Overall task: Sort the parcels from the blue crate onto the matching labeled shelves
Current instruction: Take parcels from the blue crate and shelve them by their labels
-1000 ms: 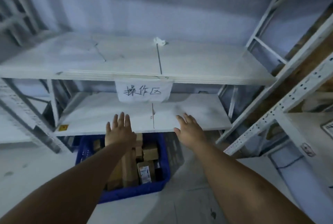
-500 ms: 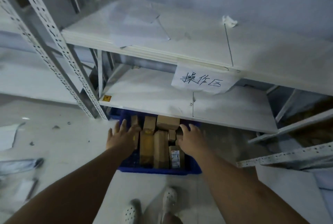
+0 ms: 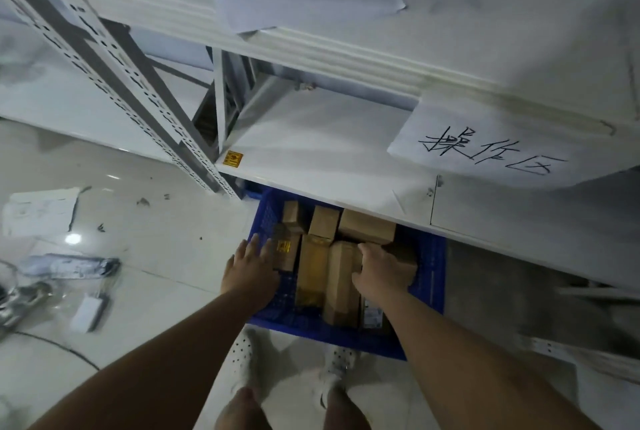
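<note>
In one blue crate [image 3: 429, 277], two hands [image 3: 251, 273] [image 3: 381, 270], at least seven parcels [image 3: 313, 270]

Brown cardboard parcels [image 3: 313, 267] inside blue crate [image 3: 429, 277]

A parcel storeroom: slotted steel racking [image 3: 104, 59] at ten o'clock, a handwritten paper label [image 3: 485, 152] at two, a blue crate [image 3: 429, 273] of cardboard parcels [image 3: 313, 270] on the floor at six.

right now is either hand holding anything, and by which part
The right hand grips a brown parcel by its upper end inside the blue crate. The left hand is spread and holds nothing.
</note>
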The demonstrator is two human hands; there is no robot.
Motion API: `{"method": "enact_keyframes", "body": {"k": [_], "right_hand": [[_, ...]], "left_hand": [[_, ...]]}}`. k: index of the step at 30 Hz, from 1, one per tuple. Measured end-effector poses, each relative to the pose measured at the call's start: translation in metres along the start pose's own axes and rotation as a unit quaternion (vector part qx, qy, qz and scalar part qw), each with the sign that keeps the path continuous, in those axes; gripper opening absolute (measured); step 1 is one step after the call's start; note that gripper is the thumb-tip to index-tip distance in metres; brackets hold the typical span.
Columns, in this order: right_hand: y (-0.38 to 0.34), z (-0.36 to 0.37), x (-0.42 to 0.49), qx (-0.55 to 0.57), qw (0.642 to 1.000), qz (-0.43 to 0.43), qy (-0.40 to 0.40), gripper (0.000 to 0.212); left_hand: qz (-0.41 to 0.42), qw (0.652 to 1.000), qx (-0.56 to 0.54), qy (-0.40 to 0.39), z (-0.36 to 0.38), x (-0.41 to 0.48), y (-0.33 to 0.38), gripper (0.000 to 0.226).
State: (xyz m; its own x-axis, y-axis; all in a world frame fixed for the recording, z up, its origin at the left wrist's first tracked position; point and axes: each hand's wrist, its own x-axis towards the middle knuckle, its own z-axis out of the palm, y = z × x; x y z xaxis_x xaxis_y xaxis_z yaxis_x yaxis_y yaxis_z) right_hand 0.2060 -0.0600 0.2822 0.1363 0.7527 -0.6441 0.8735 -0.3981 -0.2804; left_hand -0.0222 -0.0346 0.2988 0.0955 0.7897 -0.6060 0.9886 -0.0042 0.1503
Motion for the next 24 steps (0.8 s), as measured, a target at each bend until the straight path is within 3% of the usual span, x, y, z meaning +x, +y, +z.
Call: {"method": "enact_keyframes", "body": {"k": [13,15,18,19,24], "right_hand": [[-0.010,0.114,0.147,-0.036,0.999,0.029,-0.014,0.063],[-0.013,0.135,0.176,-0.045,0.999,0.027,-0.012,0.065],[-0.015,0.156,0.217,-0.074,0.997,0.031,-0.001,0.071],[-0.017,0.163,0.228,-0.079,0.996,0.040,-0.001,0.072],[-0.021,0.184,0.286,0.038,0.991,0.123,0.039,0.079]], "left_hand": [[-0.014,0.978,-0.202,-0.052,0.100,0.180,-0.040,0.053],[-0.041,0.966,-0.251,-0.046,0.119,0.211,-0.054,0.053],[-0.081,0.930,-0.354,-0.063,0.143,0.245,-0.062,0.035],[-0.077,0.932,-0.348,-0.062,0.152,0.252,-0.062,0.031],[-0.014,0.967,-0.249,-0.050,0.189,0.280,-0.061,0.050]]}}
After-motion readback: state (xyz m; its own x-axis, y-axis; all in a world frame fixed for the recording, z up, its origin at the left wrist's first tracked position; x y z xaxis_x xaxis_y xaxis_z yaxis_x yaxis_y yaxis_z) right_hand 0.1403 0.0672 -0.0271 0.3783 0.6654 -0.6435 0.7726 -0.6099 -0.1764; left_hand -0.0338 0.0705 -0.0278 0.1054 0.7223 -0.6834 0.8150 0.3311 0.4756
